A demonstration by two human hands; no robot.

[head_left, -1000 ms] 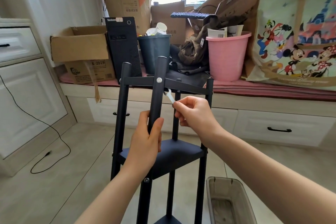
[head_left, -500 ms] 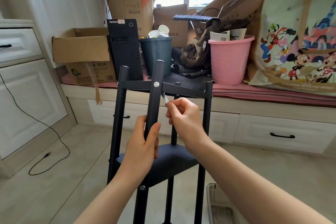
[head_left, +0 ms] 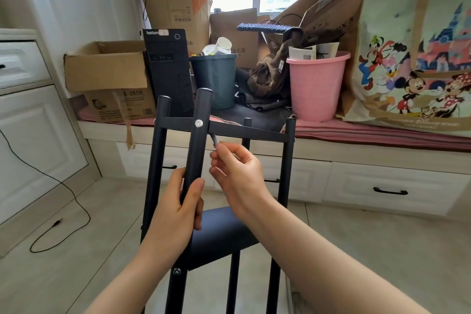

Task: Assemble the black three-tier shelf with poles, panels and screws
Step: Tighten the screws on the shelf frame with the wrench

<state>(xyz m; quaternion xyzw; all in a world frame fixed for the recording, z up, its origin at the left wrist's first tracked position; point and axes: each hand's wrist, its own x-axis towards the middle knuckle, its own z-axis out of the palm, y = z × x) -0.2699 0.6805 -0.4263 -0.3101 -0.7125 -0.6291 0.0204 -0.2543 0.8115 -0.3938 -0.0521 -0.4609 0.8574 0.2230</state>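
At the far left we see a black cable (head_left: 63, 186) trailing over the floor tiles beside white cabinet doors. Next stands the black shelf (head_left: 224, 132), upright on the floor in front of us, its top panel level with the window seat behind. Our left hand (head_left: 178, 206) grips the nearest pole (head_left: 196, 155), its fingers (head_left: 197, 199) wrapped round it below the silver screw (head_left: 198, 123). Just right of that pole, our right hand (head_left: 239, 173) pinches a small wrench (head_left: 214, 139), fingers clamped on its handle, the head tucked behind the pole under the top panel. Behind, on the seat, sit a dark bin (head_left: 214, 79), a pink bucket (head_left: 316, 86) and a cartoon bag (head_left: 413, 58).
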